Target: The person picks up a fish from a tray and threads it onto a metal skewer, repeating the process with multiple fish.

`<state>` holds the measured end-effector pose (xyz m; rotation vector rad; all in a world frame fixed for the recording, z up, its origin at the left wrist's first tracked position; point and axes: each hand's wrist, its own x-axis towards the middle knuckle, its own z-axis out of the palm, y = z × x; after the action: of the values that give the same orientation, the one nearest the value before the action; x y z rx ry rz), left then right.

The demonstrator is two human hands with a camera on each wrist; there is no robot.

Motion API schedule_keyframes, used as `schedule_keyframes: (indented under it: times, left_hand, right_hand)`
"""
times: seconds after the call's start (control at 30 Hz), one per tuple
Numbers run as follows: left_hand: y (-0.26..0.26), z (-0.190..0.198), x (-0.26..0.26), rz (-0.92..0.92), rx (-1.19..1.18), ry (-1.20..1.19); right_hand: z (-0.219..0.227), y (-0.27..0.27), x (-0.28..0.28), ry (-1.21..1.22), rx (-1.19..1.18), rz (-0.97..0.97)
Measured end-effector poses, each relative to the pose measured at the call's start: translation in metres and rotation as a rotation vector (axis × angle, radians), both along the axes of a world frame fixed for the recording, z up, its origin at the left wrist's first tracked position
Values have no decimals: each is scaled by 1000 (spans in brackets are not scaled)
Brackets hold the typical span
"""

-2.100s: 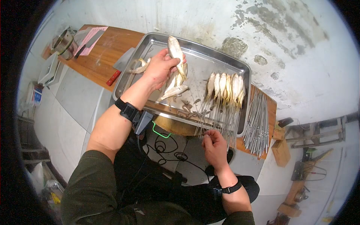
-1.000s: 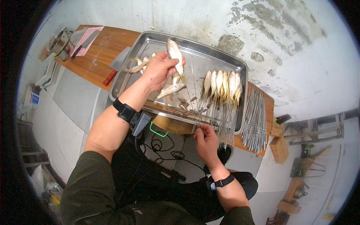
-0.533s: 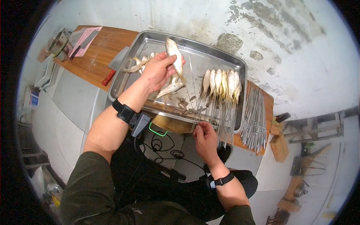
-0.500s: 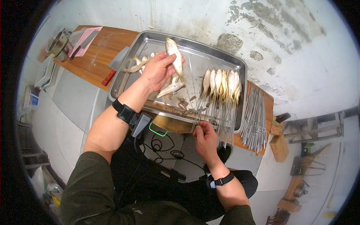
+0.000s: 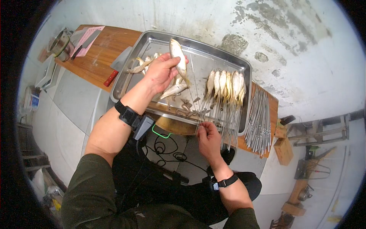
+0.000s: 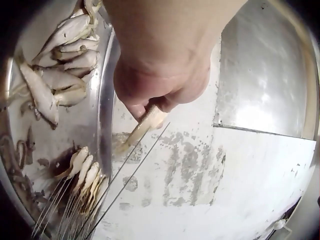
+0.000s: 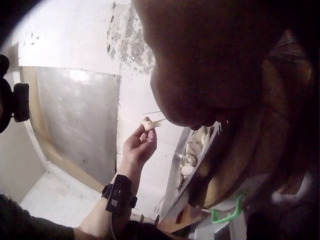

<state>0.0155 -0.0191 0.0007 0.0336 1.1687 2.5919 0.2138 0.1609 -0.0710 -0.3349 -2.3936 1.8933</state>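
Over the tray (image 5: 217, 57), the left hand (image 5: 162, 71) holds a fish (image 5: 176, 49) in its fingers (image 5: 174, 62); by the near edge, the right hand (image 5: 209, 139) pinches two skewers (image 6: 134, 172)

The fish (image 5: 177, 51) are silvery white and yellow, the skewers (image 5: 258, 124) grey, the knife handle (image 5: 111, 78) red.

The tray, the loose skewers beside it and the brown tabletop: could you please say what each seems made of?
Tray: probably stainless steel, smooth and shiny, given its silvery reflections. Loose skewers: likely metal, grey with a slight sheen, being thin, straight and glinting. Brown tabletop: wood or wood-look laminate, satin, judging by its streaky grain.
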Motion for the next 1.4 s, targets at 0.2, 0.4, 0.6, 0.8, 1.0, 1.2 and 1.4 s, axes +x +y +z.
schedule_keyframes:
  times: [0.2,0.4,0.6,0.8,1.0,1.2,1.4]
  left_hand:
    - [-6,-6,-5,12,35,3]
    - [1,-9,-1,-12,6,-26]
    - [1,2,1,63,67,-37]
    - [1,1,1,39,62,-73]
    - [2,6,1,38,18,-77]
    - [-7,8,-5,43,-45,-45]
    - [-6,4,-6,77,38,-68]
  right_hand:
    - [-1,-1,-2,-9,-11,4]
    - [-6,-1,-5,8,41,22]
    - [-4,-4,-7,28,-14,30]
    - [-3,-5,-6,-5,-23,48]
    - [-5,-7,-10,35,-36,42]
    - [2,-9,-9,-10,-58,25]
    - [-1,-11,-5,28,112,29]
